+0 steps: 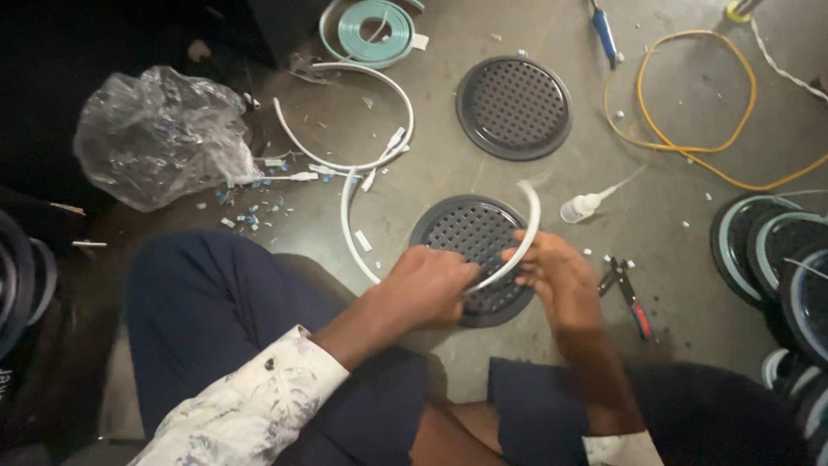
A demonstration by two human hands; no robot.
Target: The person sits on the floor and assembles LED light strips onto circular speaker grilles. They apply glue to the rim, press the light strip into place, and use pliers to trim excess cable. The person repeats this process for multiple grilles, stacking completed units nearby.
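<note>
1. I see open floor (595,259) between my hands and the upper perforated disc (514,107).
2. Pliers (630,298) lie just right of my right hand (556,276), with a small glue bottle (582,205) above them.
3. Left of my left hand (431,285), white strip loops (345,129), scraps and a crumpled plastic bag (159,134) crowd the way.
4. Stacked rings (776,259) block the far right.

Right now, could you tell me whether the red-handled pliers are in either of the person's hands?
No, the red-handled pliers lie on the floor beside the right hand, while both hands hold the white strip.
</note>
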